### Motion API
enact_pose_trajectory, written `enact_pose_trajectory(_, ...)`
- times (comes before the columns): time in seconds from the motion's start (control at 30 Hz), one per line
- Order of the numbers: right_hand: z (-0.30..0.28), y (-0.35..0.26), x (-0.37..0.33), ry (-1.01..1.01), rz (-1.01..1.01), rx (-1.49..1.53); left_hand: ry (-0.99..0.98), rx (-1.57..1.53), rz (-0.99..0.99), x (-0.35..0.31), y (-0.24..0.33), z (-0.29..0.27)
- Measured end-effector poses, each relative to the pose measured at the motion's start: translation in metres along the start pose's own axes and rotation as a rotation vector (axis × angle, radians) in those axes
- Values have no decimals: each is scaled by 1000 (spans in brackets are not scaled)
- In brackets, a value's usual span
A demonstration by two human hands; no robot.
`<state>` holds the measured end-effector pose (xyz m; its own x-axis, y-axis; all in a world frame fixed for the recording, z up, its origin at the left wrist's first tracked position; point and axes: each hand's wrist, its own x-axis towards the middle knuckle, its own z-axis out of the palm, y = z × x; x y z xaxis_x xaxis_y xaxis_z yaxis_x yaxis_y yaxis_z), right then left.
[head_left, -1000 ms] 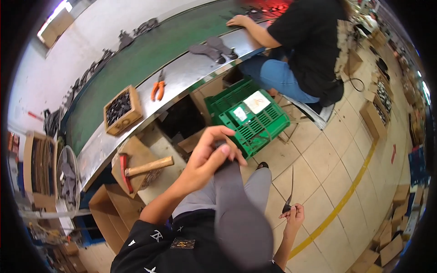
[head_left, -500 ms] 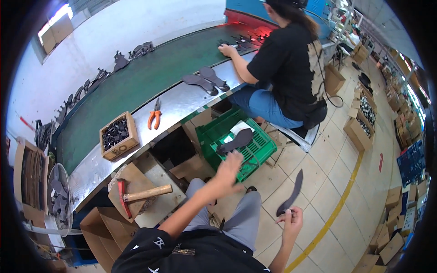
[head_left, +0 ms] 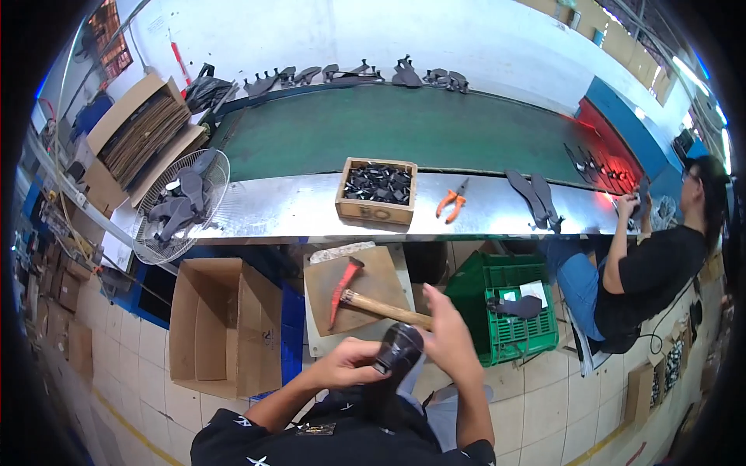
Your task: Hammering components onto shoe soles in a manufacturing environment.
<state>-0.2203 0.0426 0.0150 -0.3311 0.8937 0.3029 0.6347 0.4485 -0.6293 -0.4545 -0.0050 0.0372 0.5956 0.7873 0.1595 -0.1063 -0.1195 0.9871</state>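
Observation:
In front of my body, a dark shoe sole (head_left: 399, 347) is held with its glossy black heel end facing up. My left hand (head_left: 351, 363) is closed on it from the left side. My right hand (head_left: 452, 338) is just to the right of the sole, fingers stretched and apart, close to the end of the hammer's wooden handle; whether it touches either is unclear. The hammer (head_left: 381, 307), with a red head, lies on a brown board (head_left: 385, 272) on a low stand.
The metal worktop (head_left: 280, 206) bears a wooden box of small black parts (head_left: 377, 186), orange-handled pliers (head_left: 452, 202) and soles (head_left: 536, 198). A wire basket (head_left: 183, 206), cardboard box (head_left: 206, 326) and green crate (head_left: 505, 342) stand around. A co-worker (head_left: 653, 264) sits at right beside the green conveyor (head_left: 388, 124).
My view has turned left toward the bench. The sole has passed from my right hand to my left and is now before my body. My right hand has moved near the hammer handle.

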Motion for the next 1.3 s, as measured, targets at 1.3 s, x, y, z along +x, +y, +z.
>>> enact_pose_trajectory(1.3, -6, 5, -54, 460, 553, 1025, 544, 862, 215, 171, -17, -160)
